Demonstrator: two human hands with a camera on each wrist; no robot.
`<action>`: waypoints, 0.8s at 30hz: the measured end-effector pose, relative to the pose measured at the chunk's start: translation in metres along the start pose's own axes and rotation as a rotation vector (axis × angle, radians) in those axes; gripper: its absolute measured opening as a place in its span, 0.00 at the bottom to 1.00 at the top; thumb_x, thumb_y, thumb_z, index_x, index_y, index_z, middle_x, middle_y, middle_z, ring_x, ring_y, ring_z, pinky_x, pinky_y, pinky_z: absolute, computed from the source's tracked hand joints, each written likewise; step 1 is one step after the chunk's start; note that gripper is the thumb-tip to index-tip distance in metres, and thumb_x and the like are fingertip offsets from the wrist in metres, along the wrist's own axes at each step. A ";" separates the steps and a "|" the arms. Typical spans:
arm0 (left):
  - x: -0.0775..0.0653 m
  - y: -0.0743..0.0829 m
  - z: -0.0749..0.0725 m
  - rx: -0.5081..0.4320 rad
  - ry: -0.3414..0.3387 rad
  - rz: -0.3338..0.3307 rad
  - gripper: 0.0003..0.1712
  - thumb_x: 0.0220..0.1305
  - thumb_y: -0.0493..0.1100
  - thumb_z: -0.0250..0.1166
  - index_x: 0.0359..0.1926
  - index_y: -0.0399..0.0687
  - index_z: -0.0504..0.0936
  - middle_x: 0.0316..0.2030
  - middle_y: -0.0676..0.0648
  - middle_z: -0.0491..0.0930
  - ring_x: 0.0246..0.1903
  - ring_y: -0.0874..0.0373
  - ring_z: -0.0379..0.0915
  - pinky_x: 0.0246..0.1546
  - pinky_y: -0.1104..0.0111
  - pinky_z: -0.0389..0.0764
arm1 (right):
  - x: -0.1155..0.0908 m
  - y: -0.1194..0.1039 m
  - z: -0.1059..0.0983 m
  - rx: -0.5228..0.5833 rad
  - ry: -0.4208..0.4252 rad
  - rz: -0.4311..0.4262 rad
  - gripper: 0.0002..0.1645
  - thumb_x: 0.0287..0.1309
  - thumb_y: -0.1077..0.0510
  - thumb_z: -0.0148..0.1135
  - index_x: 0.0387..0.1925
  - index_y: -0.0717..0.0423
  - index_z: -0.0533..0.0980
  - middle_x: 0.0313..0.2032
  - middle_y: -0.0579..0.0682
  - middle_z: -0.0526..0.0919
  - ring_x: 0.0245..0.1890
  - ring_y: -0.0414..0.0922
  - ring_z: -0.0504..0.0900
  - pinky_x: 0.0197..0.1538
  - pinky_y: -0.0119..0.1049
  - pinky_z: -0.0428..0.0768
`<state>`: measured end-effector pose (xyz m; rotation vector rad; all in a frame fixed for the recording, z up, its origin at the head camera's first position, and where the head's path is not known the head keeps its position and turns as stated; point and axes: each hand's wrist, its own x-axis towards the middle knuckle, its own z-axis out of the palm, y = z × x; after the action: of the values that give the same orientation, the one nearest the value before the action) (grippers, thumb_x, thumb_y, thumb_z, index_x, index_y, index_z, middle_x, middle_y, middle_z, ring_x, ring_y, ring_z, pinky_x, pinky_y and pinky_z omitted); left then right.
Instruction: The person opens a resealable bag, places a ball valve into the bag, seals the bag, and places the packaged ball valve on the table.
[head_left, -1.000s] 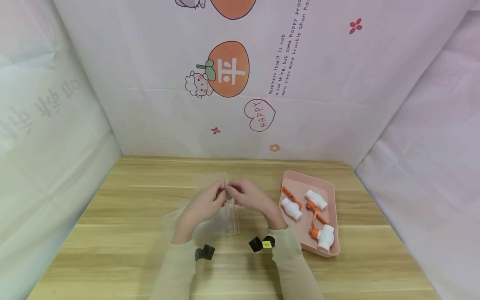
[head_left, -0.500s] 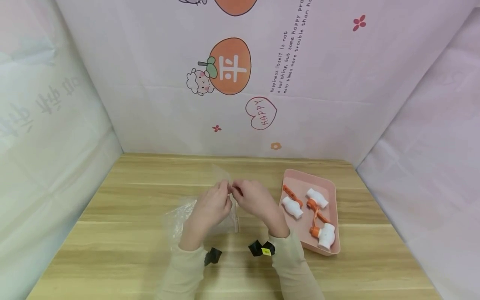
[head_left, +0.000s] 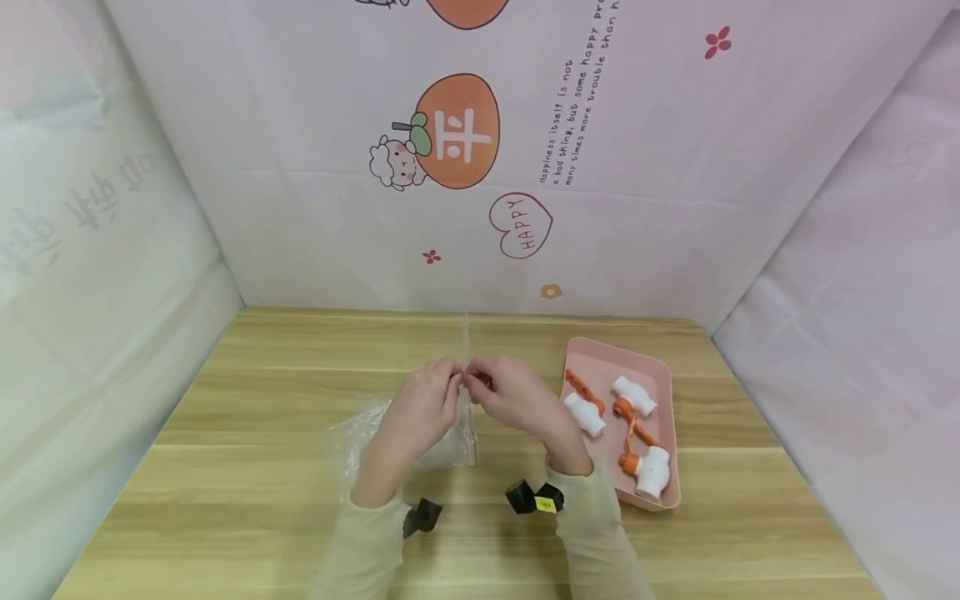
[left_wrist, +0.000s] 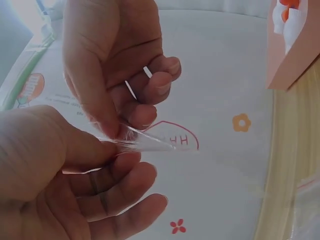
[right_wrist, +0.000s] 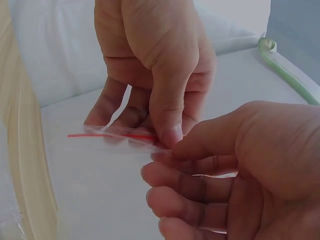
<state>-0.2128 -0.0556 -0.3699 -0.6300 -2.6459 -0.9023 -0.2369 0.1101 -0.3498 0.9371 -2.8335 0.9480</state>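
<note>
A clear plastic zip bag stands up edge-on between the two hands in the head view. My left hand pinches it with thumb and index finger. From the other side my right hand pinches it too, the fingertips of both hands meeting. A red strip runs along the bag in the right wrist view. The left wrist view shows the film creased between the thumbs. More clear plastic bags lie flat on the table under and beside my left hand.
A pink tray stands to the right. In it are white valve bodies, some with orange handles, and a loose orange handle. The wooden table meets printed cloth walls at its back and sides.
The left hand has turned and moved slightly right, its back now more upward. The bag has swung from leaning left to upright between the fingertips. The right hand has shifted slightly right.
</note>
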 end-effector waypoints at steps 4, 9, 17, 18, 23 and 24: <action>-0.004 0.001 -0.007 0.022 -0.016 0.061 0.04 0.69 0.34 0.57 0.40 0.39 0.77 0.32 0.47 0.79 0.27 0.61 0.69 0.29 0.71 0.75 | -0.002 -0.004 -0.001 0.000 0.013 -0.039 0.08 0.68 0.59 0.56 0.35 0.57 0.79 0.21 0.43 0.75 0.18 0.34 0.66 0.24 0.24 0.67; -0.008 0.004 -0.013 -0.010 -0.011 0.102 0.03 0.69 0.35 0.56 0.40 0.41 0.76 0.30 0.50 0.77 0.24 0.64 0.65 0.25 0.74 0.71 | -0.010 -0.008 -0.006 0.036 0.050 -0.072 0.09 0.70 0.58 0.55 0.33 0.52 0.78 0.20 0.42 0.74 0.17 0.33 0.66 0.22 0.26 0.67; -0.007 0.009 -0.014 -0.096 0.071 0.126 0.02 0.69 0.36 0.58 0.36 0.43 0.75 0.25 0.53 0.73 0.22 0.65 0.63 0.22 0.76 0.68 | -0.020 -0.010 -0.013 0.046 0.115 -0.090 0.10 0.71 0.58 0.52 0.34 0.51 0.78 0.21 0.41 0.73 0.16 0.32 0.64 0.22 0.27 0.67; -0.007 0.009 -0.014 -0.106 0.090 0.130 0.02 0.69 0.35 0.58 0.36 0.42 0.75 0.25 0.53 0.73 0.22 0.65 0.63 0.22 0.76 0.69 | -0.021 -0.010 -0.014 0.046 0.119 -0.084 0.10 0.71 0.58 0.52 0.34 0.50 0.77 0.21 0.41 0.73 0.17 0.33 0.65 0.23 0.27 0.67; -0.005 0.009 -0.015 -0.149 0.151 0.130 0.02 0.68 0.34 0.59 0.36 0.40 0.77 0.26 0.51 0.77 0.22 0.64 0.66 0.23 0.76 0.72 | -0.022 -0.009 -0.017 0.047 0.145 -0.055 0.09 0.71 0.59 0.52 0.34 0.50 0.77 0.22 0.41 0.75 0.17 0.35 0.69 0.22 0.28 0.70; -0.005 0.009 -0.015 -0.154 0.153 0.125 0.01 0.68 0.33 0.59 0.37 0.40 0.77 0.26 0.51 0.77 0.22 0.64 0.67 0.23 0.76 0.72 | -0.022 -0.008 -0.017 0.046 0.154 -0.057 0.09 0.71 0.59 0.52 0.34 0.51 0.78 0.22 0.42 0.75 0.17 0.36 0.69 0.22 0.28 0.70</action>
<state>-0.2022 -0.0602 -0.3554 -0.7225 -2.3904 -1.0791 -0.2178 0.1261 -0.3356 0.9011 -2.6556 1.0343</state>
